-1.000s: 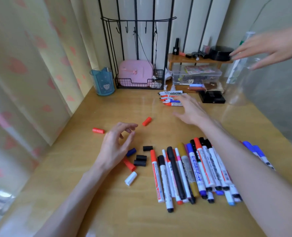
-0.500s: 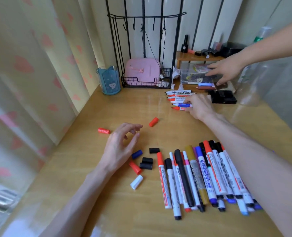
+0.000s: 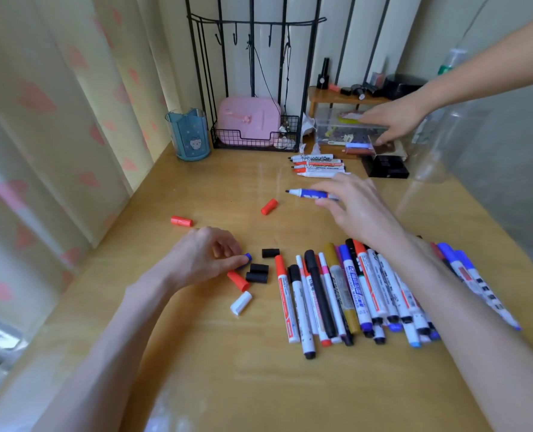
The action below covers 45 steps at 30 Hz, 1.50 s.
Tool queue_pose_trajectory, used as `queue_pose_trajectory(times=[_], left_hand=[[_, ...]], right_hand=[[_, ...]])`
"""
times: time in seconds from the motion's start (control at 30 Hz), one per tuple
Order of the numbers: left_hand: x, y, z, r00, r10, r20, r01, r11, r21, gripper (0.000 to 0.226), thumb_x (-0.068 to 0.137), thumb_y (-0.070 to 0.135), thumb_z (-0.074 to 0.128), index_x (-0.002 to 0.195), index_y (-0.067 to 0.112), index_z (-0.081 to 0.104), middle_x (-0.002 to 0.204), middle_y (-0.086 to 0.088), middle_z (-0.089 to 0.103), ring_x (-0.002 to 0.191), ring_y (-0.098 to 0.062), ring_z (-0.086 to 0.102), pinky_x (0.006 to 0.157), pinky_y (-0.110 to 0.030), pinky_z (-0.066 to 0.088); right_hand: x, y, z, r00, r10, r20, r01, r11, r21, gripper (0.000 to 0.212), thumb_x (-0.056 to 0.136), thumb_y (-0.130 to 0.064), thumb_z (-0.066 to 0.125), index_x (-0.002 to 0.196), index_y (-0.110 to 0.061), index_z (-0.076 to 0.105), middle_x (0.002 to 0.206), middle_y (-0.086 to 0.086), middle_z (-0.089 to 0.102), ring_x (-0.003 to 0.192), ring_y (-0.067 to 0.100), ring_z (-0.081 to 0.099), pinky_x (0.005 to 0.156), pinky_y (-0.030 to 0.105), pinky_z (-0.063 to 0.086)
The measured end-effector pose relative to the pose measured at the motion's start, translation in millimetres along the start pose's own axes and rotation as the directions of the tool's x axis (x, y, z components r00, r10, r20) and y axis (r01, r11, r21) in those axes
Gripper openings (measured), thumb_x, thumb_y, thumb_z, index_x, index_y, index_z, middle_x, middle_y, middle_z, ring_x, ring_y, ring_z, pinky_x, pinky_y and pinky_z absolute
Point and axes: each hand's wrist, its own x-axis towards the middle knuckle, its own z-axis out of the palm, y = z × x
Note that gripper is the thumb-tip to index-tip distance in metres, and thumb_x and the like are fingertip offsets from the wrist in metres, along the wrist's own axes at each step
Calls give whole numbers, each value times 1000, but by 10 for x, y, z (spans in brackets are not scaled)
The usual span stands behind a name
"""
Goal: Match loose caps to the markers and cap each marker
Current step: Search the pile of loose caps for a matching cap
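i counted eight loose caps on the bench (image 3: pixel 221 375): three red caps (image 3: pixel 181 220), three black caps (image 3: pixel 270 252), one white cap (image 3: pixel 241 303) and one blue cap (image 3: pixel 247 257). the blue cap was pinched between the thumb and curled fingers of the left hand (image 3: pixel 205 260), low over the middle of the bench. one red cap lay toward the left edge, one alone nearer the middle, and the third in the cluster with the black ones and the white one.

the right hand (image 3: pixel 355 210) had a blue marker (image 3: pixel 308 193) by its rear end, fingers bent over it and thumb beneath (motion blur softened the grip), its bare tip pointing toward the left edge. near the back edge lay four uncapped markers (image 3: pixel 316 165) side by side. a long row of capped markers (image 3: pixel 319 294) ran toward the front edge, overlapping too much for a sure count, well over a dozen. a few blue-capped ones (image 3: pixel 464 269) lay past the right forearm by the right edge.

all were smooth plastic cylinders, the barrels mostly white with printed labels. the bench was glossy yellow wood. along its back edge stood a blue tumbler (image 3: pixel 188 138), a black wire rack (image 3: pixel 252 73) holding a pink case (image 3: pixel 249 123), a small wooden shelf (image 3: pixel 337 96) and a clear plastic box (image 3: pixel 346 129), on which a second person's hand (image 3: pixel 396 120) rested. a heart-print curtain (image 3: pixel 56 120) hung past the left edge.
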Motion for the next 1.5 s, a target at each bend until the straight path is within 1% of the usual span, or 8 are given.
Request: queue_pose_trajectory(times=[0.17, 0.3, 0.5, 0.83, 0.93, 1.03, 1.2, 1.5], left_hand=[[-3, 62, 23, 999, 27, 32, -28, 999, 30, 11, 90, 42, 78, 90, 31, 75, 87, 15, 72, 86, -3, 65, 74, -26, 54], [-20, 246, 25, 992, 112, -63, -122, 975, -188, 7, 96, 30, 74, 95, 23, 71, 95, 10, 75, 94, -7, 69, 72, -13, 44], [-24, 443, 191, 988, 147, -56, -157, 915, -371, 14, 94, 30, 76, 104, 21, 71, 98, 4, 76, 84, -12, 70, 78, -45, 55], [-38, 600, 258, 978, 182, -106, -208, 916, -343, 10, 94, 27, 75, 101, 20, 75, 96, 13, 76, 80, -14, 68, 71, -21, 48], [-50, 645, 273, 979, 173, -112, -202, 918, -341, 13, 95, 28, 75, 103, 19, 76, 83, 21, 73, 70, -9, 67, 71, -25, 52], [-66, 685, 287, 975, 184, -124, -217, 907, -360, 16, 94, 30, 74, 105, 19, 75, 76, 13, 73, 70, -14, 70, 73, -30, 58], [-90, 782, 349, 963, 163, -215, -242, 872, -425, 8, 96, 21, 73, 102, 16, 75, 72, 8, 73, 68, -12, 72, 72, -19, 53], [-116, 858, 418, 934, 185, -307, -297, 880, -372, 12, 100, 24, 69, 103, 16, 77, 68, 3, 71, 67, -14, 68, 72, -18, 47]], right_hand=[[-538, -115, -35, 999, -31, -19, 32, 997, 68, 36, 104, -29, 60, 139, -29, 65, 98, -7, 60, 99, 15, 55, 92, 37, 46], [-784, -167, -19, 999, -23, -49, 27, 996, 84, 37, 105, -33, 57, 141, -34, 63, 85, -12, 54, 83, 10, 50, 83, 36, 44], [-982, -203, 97, 994, -73, -85, 76, 997, 33, 39, 105, -37, 51, 142, -34, 62, 85, -14, 46, 83, 11, 43, 75, 35, 33], [-1039, -207, 66, 984, -131, -119, 129, 991, -24, 35, 100, -33, 58, 133, -33, 70, 87, -10, 48, 83, 14, 44, 77, 43, 42], [-1040, -229, 79, 984, -131, -121, 132, 991, 0, 34, 101, -34, 61, 133, -29, 70, 88, -11, 49, 83, 15, 46, 74, 41, 44], [-1045, -268, 95, 982, -119, -144, 125, 992, 34, 32, 102, -34, 63, 131, -22, 72, 89, -10, 54, 84, 15, 50, 74, 40, 47], [-1049, -304, 86, 964, -118, -239, 129, 991, 33, 27, 102, -31, 64, 122, -18, 76, 85, -6, 58, 80, 17, 53, 69, 41, 48], [-1058, -324, 80, 941, -124, -315, 143, 989, 38, 18, 101, -22, 66, 113, -16, 78, 82, -5, 58, 77, 18, 51, 66, 42, 41]])
